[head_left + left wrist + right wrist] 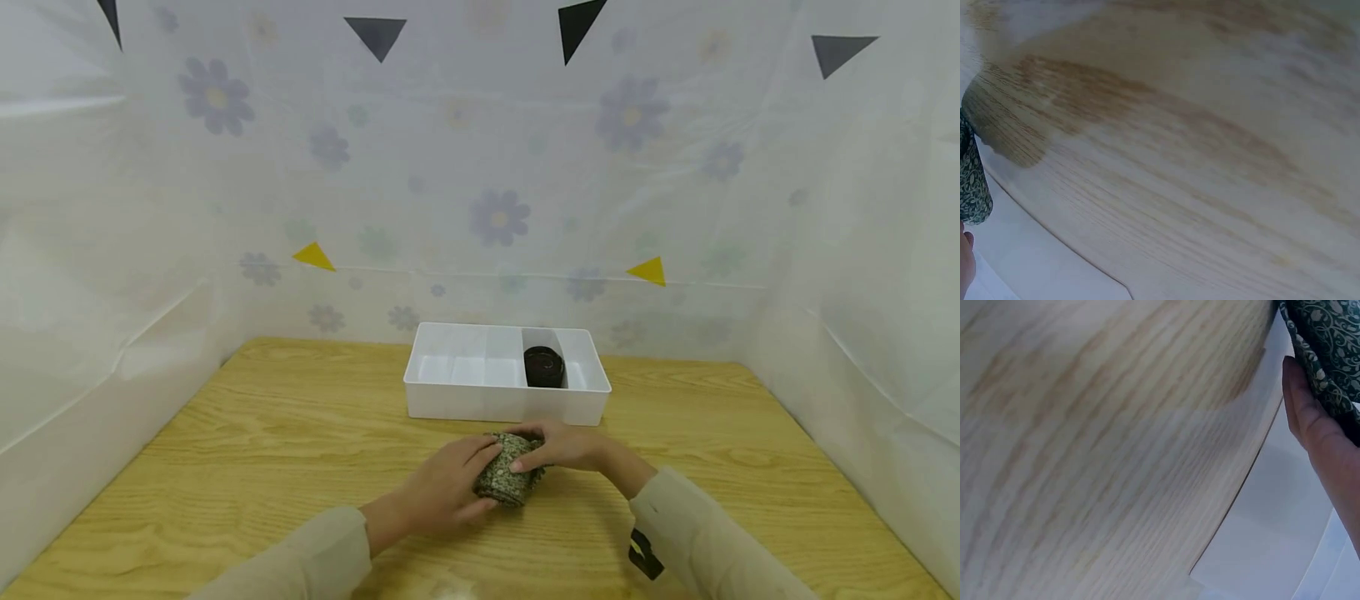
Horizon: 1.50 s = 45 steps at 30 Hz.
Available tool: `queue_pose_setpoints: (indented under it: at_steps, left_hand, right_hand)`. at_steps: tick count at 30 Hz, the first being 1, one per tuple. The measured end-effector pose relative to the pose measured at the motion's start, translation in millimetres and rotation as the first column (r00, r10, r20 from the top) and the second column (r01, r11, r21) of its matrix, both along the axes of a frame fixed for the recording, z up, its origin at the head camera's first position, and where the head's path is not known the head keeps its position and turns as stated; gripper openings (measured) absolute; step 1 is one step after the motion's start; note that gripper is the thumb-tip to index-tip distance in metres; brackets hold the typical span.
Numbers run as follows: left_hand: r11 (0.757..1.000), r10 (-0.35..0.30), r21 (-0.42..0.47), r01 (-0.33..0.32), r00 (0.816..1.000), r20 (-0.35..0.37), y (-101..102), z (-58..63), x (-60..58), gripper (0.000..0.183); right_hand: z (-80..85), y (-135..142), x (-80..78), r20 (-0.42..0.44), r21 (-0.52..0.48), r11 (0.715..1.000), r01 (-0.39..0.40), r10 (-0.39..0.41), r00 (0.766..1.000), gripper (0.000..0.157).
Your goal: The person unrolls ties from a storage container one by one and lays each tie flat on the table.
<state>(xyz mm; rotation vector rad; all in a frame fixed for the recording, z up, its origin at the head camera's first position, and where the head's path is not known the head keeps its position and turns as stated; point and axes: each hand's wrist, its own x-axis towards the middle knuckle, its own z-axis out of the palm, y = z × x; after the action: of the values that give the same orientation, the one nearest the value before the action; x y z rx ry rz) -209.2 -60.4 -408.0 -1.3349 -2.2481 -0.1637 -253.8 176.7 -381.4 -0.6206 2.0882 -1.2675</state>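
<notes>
Flower-printed sheet (420, 125) hung behind the wood-grained table (300, 400). White divided tray (450, 402) stood near the table's far edge. Left hand (446, 487) and right hand (566, 446) gripped the patterned roll (506, 479) from opposite sides, fingers curled against it. Roll, green with pale scrollwork, was just in front of the tray; contact with tabletop could not be told. Dark roll (543, 367) sat in the tray's second compartment from the right.
</notes>
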Motion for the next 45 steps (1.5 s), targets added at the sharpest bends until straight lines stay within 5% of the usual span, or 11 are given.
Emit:
queue_pose_setpoints:
  at_steps: [7,19,31,36,45]
  left_hand:
    - [0.999,0.02,0.025,-0.02,0.999,0.033,0.7,-3.1,-2.6,0.062]
    - [0.999,-0.012,0.053,0.013,1.0,-0.022,7.5,-4.1,-2.3,0.056]
    - [0.997,0.065,0.048,-0.067,0.997,0.044,6.9,-2.3,-3.1,0.051]
    - [0.993,0.1,0.052,-0.105,0.991,0.086,8.9,-1.7,0.1,0.055]
    - [0.981,0.152,0.095,-0.169,0.975,0.163,17.7,2.6,4.7,0.054]
  right_hand:
    - [-5.5,1.1,1.5,-0.094,0.037,0.997,0.071,-0.068,0.993,0.077]
    - [-12.5,-1.3,3.6,-0.218,0.04,0.992,0.116,-0.105,0.97,0.07]
    - [-12.0,1.9,12.6,-0.346,0.026,0.981,0.195,-0.174,0.922,0.052]
    - [-15.1,0.5,21.3,-0.485,0.061,0.971,0.23,-0.173,0.857,0.041]
    - [-25.0,-9.2,41.8,-0.729,0.11,0.926,0.361,-0.172,0.662,0.031]
